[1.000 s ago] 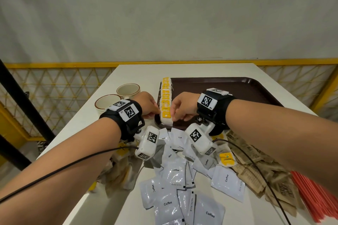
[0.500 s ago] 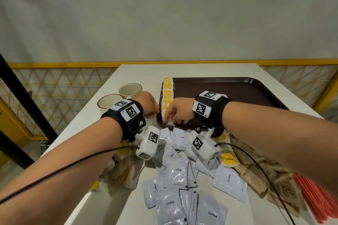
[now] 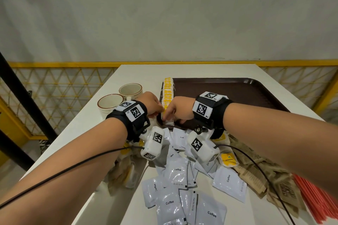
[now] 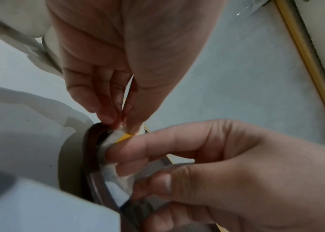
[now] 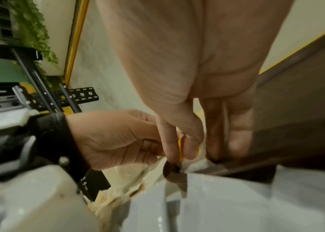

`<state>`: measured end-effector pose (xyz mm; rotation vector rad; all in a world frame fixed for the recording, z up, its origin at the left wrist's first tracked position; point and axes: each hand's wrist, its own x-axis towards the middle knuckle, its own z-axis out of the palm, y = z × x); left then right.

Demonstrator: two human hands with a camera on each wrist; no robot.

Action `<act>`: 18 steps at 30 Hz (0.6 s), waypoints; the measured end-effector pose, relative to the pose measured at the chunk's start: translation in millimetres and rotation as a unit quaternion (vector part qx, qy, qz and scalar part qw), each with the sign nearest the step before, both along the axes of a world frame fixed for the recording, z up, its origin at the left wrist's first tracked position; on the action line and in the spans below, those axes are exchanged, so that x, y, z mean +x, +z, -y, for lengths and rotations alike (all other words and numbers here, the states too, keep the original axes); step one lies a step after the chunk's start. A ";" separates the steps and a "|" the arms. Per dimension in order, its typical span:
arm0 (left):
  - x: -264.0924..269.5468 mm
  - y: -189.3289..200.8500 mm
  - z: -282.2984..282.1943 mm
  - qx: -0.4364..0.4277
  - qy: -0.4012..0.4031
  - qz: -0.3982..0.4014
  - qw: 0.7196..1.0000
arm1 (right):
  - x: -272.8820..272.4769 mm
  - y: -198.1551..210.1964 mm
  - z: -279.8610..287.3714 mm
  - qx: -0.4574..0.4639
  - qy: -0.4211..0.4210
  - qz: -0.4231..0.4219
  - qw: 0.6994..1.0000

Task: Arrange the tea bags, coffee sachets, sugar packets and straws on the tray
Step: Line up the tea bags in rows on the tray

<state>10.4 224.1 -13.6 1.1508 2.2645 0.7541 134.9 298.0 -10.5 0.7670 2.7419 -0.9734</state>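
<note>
At the tray's (image 3: 228,95) near-left corner, left hand (image 3: 151,102) and right hand (image 3: 180,109) both pinch the nearest tea bag (image 3: 169,121); the tea-bag row (image 3: 167,91) runs lengthwise away along the left rim.

A row of white tea bags with yellow tags (image 3: 167,93) stands on edge along the left rim of the dark brown plastic tray (image 3: 237,93); the nearest bag is at the tray's near left corner; glossy white coffee sachets (image 3: 175,175) lie scattered on the tabletop before the tray; brown paper sugar packets (image 3: 256,173) lie heaped to their right; red straws (image 3: 318,199) lie at the far right edge.
</note>
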 end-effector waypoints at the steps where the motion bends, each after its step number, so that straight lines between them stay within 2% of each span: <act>1: 0.2 0.4 0.3 0.002 -0.001 -0.001 1.000 | 1.4 1.4 -2.4 -0.020 -0.010 -0.007 1.000; 5: -0.1 1.8 1.2 -0.003 -0.009 0.006 1.000 | 9.9 9.1 -14.1 -0.044 -0.033 -0.008 0.998; 7: 0.2 1.4 1.0 0.001 -0.008 0.009 1.000 | 13.5 8.6 -14.3 -0.064 -0.018 0.002 0.998; 11: 2.5 0.2 0.1 -0.001 -0.003 0.005 1.000 | 13.1 -0.1 -7.4 -0.020 0.014 0.029 0.999; 13: 2.5 -0.7 0.1 -0.003 0.004 0.004 1.000 | 13.6 2.8 -7.8 -0.035 0.014 0.031 0.999; 15: 1.3 -1.6 -1.0 0.008 0.012 0.008 1.000 | 14.5 7.5 -10.8 -0.109 -0.025 0.006 0.994; 16: 0.6 -1.8 -2.2 0.013 0.018 0.008 1.000 | 13.8 7.5 -12.3 -0.133 -0.071 -0.023 0.988; 18: -0.5 -1.3 -4.6 0.021 0.030 0.006 0.999 | 9.8 3.1 -18.1 -0.117 -0.164 -0.093 0.975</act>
